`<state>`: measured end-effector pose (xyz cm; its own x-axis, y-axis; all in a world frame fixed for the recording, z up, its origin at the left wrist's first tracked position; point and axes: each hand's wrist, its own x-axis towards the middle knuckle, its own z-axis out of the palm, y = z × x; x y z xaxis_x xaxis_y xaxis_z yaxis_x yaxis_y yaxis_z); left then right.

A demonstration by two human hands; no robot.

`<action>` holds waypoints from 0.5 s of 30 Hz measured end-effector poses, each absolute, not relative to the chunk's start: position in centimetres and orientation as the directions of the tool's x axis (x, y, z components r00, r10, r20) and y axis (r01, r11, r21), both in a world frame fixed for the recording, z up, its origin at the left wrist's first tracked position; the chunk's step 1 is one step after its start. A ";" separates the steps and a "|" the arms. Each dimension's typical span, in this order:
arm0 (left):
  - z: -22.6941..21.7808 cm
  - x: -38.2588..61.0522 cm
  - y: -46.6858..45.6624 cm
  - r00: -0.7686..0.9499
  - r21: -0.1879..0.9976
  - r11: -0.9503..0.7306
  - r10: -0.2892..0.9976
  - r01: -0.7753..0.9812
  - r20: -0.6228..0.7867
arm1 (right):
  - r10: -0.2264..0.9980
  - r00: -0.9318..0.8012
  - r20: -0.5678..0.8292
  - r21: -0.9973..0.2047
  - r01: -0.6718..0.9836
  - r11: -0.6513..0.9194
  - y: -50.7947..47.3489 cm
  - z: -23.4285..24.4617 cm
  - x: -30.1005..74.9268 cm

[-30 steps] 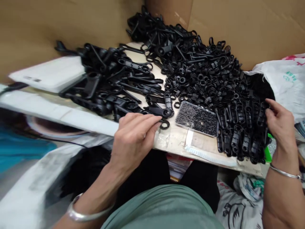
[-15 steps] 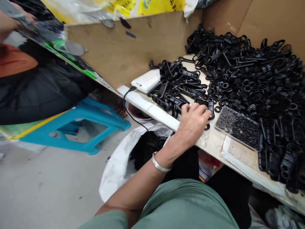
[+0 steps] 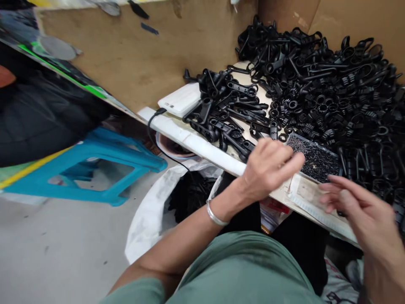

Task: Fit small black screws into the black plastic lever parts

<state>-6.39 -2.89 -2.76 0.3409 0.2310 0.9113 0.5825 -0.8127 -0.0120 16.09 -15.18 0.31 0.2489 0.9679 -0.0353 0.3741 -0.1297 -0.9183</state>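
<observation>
My left hand (image 3: 271,166) hovers over the front edge of the bench, just left of a clear box (image 3: 316,162) full of small dark screws. Its fingers are curled in, and what they hold, if anything, is hidden. My right hand (image 3: 363,207) is in front of the box's right end, with its fingers loosely bent and apart; I see nothing in it. Beyond my left hand lies a small pile of black plastic arm-like parts (image 3: 234,99). A much larger heap of black parts and rings (image 3: 316,84) covers the bench behind the box.
A white power bank (image 3: 180,99) with a black cable sits at the bench's left edge. Below are a white sack (image 3: 145,223) with black contents and a bucket (image 3: 175,147). A blue stool (image 3: 104,169) stands left, beside another person's dark clothing (image 3: 41,114). Cardboard walls (image 3: 133,55) back the bench.
My left hand has come away from the small pile and moved right, towards the screw box. My right hand has come into view from the right. The view has shifted slightly.
</observation>
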 end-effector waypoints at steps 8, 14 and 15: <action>-5.7 -4.2 -7.4 0.616 0.035 -0.929 0.272 0.368 0.739 | 0.945 0.203 -0.256 -0.958 0.081 -0.277 -13.9 -2.9 13.7; -5.4 -6.0 -7.5 0.636 0.190 -0.862 0.480 0.470 0.604 | 0.967 0.212 -0.141 -0.927 0.315 -0.205 -14.2 -3.1 14.5; -5.5 -6.2 -7.4 0.652 0.211 -0.857 0.498 0.469 0.572 | 0.966 0.220 -0.132 -0.913 0.352 -0.205 -14.2 -3.0 14.7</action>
<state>-6.19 -7.42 -5.46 0.6517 0.4977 0.5724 0.4693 -0.8574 0.2113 14.68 -14.24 -2.95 0.2200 0.9665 -0.1324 0.3519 -0.2052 -0.9133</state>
